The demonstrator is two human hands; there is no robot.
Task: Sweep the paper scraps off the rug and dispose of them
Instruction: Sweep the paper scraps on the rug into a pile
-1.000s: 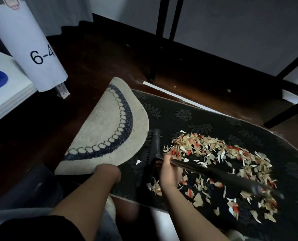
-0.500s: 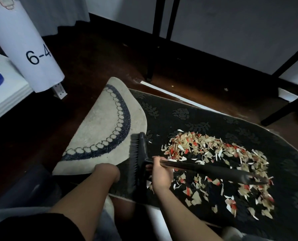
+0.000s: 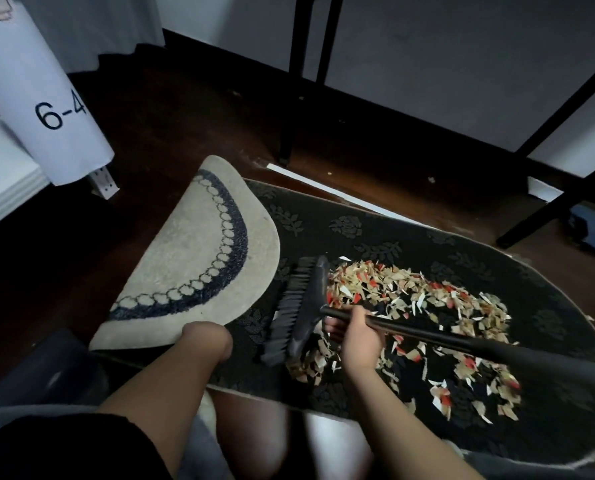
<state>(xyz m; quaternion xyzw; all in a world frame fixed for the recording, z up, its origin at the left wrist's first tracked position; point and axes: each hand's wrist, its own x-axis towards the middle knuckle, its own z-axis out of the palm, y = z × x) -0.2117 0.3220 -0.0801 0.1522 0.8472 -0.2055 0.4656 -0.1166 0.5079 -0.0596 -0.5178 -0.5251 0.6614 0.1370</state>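
Our right hand (image 3: pixel 358 337) grips the black broom (image 3: pixel 301 310) at the shaft near its head, over the paper scraps (image 3: pixel 424 317) on the dark rug (image 3: pixel 358 230); our left hand (image 3: pixel 206 339) rests at the folded-back beige rug end (image 3: pixel 199 258) — fingers hidden, grip indeterminate; the shaft's far end runs out of view; a white sheet (image 3: pixel 43 98) reads "6-4".

the only writing that can be read is "6-4", in black handwritten characters on a white sheet of paper (image 3: pixel 43 98) that hangs curved at the far left of the scene. the "4" is cut off where the sheet curves away. nothing else in view carries a legible label, brand or number.
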